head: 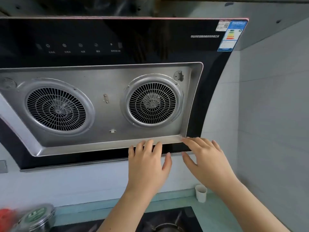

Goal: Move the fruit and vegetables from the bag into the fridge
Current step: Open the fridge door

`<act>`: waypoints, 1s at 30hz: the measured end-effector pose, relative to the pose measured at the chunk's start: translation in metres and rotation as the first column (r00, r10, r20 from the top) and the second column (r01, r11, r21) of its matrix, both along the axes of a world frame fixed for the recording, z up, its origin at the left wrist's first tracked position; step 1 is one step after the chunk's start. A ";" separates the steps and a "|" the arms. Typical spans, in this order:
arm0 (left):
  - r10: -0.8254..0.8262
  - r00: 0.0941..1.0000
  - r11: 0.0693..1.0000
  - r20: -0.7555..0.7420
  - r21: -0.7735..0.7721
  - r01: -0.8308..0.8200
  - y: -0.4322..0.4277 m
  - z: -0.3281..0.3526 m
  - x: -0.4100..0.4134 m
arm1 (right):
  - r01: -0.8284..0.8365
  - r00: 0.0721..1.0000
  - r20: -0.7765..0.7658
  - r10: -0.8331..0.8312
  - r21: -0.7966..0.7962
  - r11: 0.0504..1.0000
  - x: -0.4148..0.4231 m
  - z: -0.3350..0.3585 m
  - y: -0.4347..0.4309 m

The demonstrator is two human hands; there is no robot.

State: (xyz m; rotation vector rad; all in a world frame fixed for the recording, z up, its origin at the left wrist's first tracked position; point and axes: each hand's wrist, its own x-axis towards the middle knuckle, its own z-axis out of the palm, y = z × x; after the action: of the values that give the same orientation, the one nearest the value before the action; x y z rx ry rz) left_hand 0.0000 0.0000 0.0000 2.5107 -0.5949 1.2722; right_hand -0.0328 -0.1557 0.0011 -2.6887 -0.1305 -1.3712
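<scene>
**Both hands at the range hood's lower lip; no bag or fridge in sight**

The landmark is the range hood (pixel 117 81). Both hands are raised to its lower right corner. The left hand (pixel 148 163) lies flat with its fingers spread, fingertips touching the lower edge of the steel intake panel (pixel 103 144). The right hand (pixel 205 158) is just beside it, fingers splayed, its fingertips at the panel's bottom right corner. Neither hand holds anything; both are wide open and empty.

The bag, the produce and the fridge do not show here, so the task proper looks not yet under way. The hands seem to be pressing or steadying the panel. To do that well, push evenly with both palms along the lip and keep the fingers clear of the seam.

Counted: two round fan grilles (pixel 56 111) in the panel, one white paper cup (pixel 201 193) below the hood's right end, one lidded jar (pixel 37 218) below its left end, one gas burner (pixel 167 226) beneath.
</scene>
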 end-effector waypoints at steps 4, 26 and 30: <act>-0.091 0.996 0.996 0.022 0.004 0.091 -0.020 -0.008 0.000 | 0.111 0.993 0.050 -0.108 -0.054 0.992 -0.014 -0.004 -0.015; -0.699 0.715 0.715 -0.003 -0.033 0.699 -0.167 -0.030 -0.096 | 0.587 0.810 -0.031 -0.586 0.023 0.809 -0.183 -0.029 -0.099; -0.776 0.631 0.631 -0.025 -0.031 0.775 -0.185 -0.036 -0.124 | 0.690 0.724 -0.041 -0.689 0.032 0.723 -0.221 -0.034 -0.103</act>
State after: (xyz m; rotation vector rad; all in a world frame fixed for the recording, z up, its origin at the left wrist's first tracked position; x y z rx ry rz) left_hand -0.1242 -0.1849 -0.0360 1.8407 -1.4479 0.8558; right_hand -0.2536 -0.2586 -0.0329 -2.8222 1.0043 -1.4438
